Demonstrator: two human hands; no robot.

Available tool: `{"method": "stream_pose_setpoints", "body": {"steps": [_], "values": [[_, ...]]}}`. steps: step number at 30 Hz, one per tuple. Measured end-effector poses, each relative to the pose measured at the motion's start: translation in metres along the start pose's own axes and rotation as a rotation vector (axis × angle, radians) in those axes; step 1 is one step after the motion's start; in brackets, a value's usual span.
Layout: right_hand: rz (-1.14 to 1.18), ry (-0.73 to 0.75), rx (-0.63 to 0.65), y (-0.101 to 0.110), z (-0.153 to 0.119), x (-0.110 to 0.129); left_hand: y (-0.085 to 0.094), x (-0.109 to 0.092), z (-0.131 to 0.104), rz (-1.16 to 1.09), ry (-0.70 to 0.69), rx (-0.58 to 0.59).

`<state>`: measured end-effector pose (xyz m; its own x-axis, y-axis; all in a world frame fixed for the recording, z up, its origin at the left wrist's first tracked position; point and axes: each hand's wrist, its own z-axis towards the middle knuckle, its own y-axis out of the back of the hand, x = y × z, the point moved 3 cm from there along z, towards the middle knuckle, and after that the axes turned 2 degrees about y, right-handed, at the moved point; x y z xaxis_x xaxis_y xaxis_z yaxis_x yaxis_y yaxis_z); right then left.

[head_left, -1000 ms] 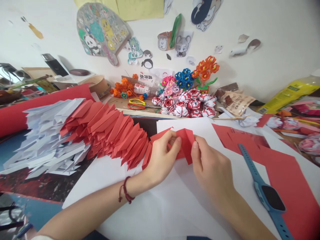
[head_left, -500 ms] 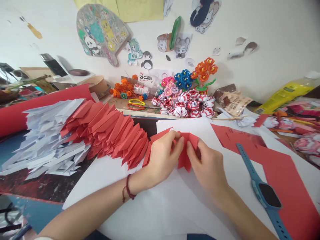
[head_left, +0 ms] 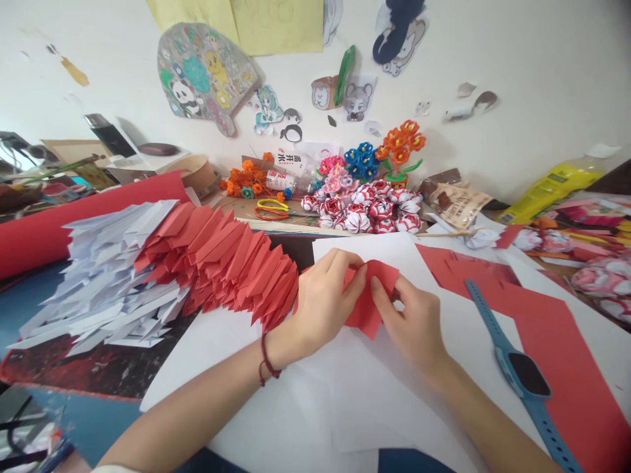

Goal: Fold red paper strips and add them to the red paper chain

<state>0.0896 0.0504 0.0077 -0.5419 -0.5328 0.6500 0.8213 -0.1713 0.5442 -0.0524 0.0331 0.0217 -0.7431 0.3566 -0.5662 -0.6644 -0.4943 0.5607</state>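
A creased piece of red paper (head_left: 367, 312) is held between both hands above white sheets (head_left: 296, 394). My left hand (head_left: 328, 295) pinches its left part, thumb and fingers closed, and partly hides it. On the right edge my right hand (head_left: 411, 318) has thumb and fingers closed on the same paper. Left of the hands lies a long row of folded red paper pieces (head_left: 221, 259), reaching close to my left hand. Beyond it spreads a pile of folded white paper pieces (head_left: 118, 276).
A blue watch (head_left: 527, 374) lies on red sheets (head_left: 566, 348) at the right. Red-and-white paper flowers (head_left: 382, 207), scissors (head_left: 271, 209) and a plastic bottle (head_left: 288, 180) stand or lie along the back. A yellow bottle (head_left: 552, 187) leans at the right wall.
The red paper between my hands now shows a flatter, broader face, and its lower points are less spread. The view has shifted slightly. Both hands keep their hold.
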Motion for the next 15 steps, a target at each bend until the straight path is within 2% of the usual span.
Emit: {"method": "stream_pose_setpoints", "body": {"steps": [4, 7, 11, 15], "values": [[0.079, -0.096, 0.026, -0.005, -0.003, -0.004, -0.003, 0.005, 0.0, 0.124, -0.205, -0.022], [0.152, -0.171, 0.041, -0.009, -0.004, -0.009, -0.005, 0.008, 0.001, 0.206, -0.311, 0.02], [0.206, -0.217, 0.031, -0.01, -0.003, -0.016, -0.004, 0.01, 0.003, 0.198, -0.352, 0.076], [0.245, -0.203, 0.018, -0.007, 0.002, -0.019, -0.003, 0.007, 0.008, 0.066, -0.309, 0.07]]}}
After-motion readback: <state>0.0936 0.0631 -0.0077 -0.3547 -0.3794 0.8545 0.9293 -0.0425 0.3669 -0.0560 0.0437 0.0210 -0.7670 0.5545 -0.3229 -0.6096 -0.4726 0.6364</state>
